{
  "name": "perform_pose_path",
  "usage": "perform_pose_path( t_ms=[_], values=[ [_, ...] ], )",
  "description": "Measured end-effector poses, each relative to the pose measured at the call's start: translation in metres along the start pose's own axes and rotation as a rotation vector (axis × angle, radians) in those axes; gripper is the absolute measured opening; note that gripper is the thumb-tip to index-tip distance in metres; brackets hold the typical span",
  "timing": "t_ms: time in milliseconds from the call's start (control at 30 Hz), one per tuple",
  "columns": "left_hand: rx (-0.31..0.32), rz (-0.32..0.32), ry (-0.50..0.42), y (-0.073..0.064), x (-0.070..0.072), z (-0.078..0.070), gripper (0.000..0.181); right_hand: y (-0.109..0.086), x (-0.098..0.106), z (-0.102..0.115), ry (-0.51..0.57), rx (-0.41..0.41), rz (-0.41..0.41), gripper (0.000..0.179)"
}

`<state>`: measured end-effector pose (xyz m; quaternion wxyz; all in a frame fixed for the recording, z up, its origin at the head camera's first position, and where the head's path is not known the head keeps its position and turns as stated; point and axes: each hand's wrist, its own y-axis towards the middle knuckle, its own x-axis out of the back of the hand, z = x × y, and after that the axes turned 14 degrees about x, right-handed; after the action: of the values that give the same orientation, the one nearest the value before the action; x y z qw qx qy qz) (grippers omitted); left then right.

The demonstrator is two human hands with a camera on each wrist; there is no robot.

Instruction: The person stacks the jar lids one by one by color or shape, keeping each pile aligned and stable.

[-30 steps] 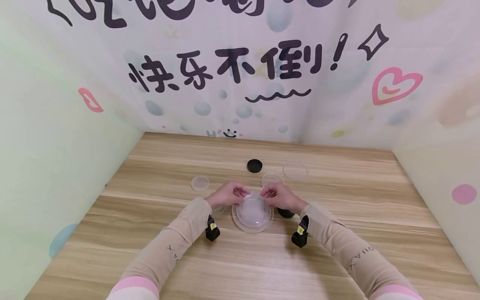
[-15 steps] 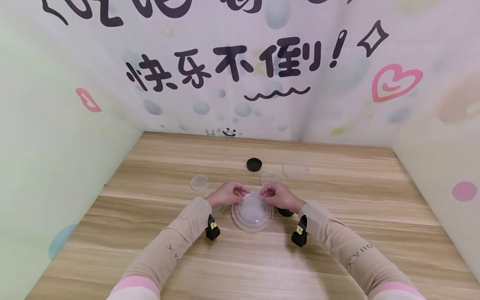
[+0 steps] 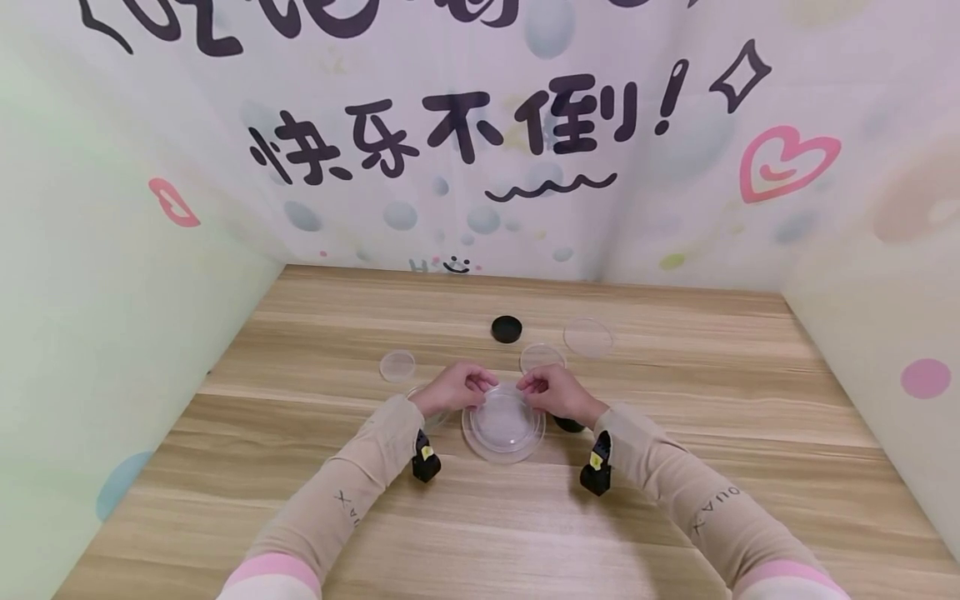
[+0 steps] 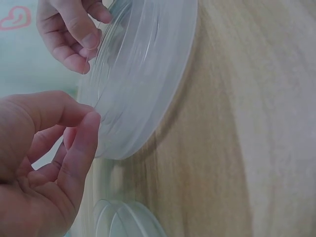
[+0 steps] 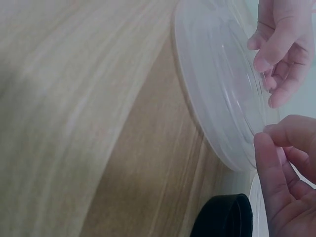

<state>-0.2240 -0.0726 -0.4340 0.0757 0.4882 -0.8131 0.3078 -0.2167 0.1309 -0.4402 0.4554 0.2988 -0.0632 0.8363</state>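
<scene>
A clear, shallow round plastic piece (image 3: 505, 421) sits over a wider clear round dish (image 3: 489, 455) at the middle of the table. My left hand (image 3: 456, 389) pinches the far-left part of the upper piece's thin edge between thumb and forefinger. On the far right, the right hand (image 3: 558, 393) pinches the same edge. The left wrist view shows the thin rim between the fingertips and the wider dish (image 4: 170, 69) resting on the wood. Whether the upper piece touches the dish everywhere, I cannot tell.
A black round lid (image 3: 506, 329) lies behind the hands. Near it are clear discs (image 3: 588, 337), with a smaller one (image 3: 397, 365) at left. Another black round piece (image 5: 222, 217) stands beside my right hand. Clear round pieces (image 4: 126, 219) lie by my left wrist.
Both hands keep their pinch on the clear piece and stay in place. Only the head view has shifted slightly.
</scene>
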Motion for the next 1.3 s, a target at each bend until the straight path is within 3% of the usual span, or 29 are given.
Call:
perform_pose_path(
  t_ms=[767,1300],
  values=[
    [-0.013,-0.043,0.021,-0.0005,0.0004,-0.0008,0.034,0.0037,0.0002,0.0018,-0.049,0.013,-0.002,0.015],
    [-0.045,-0.095,-0.019,0.0015,0.0025,0.0035,0.029,-0.0013,0.0018,0.0004,-0.005,0.036,-0.036,0.015]
  ],
)
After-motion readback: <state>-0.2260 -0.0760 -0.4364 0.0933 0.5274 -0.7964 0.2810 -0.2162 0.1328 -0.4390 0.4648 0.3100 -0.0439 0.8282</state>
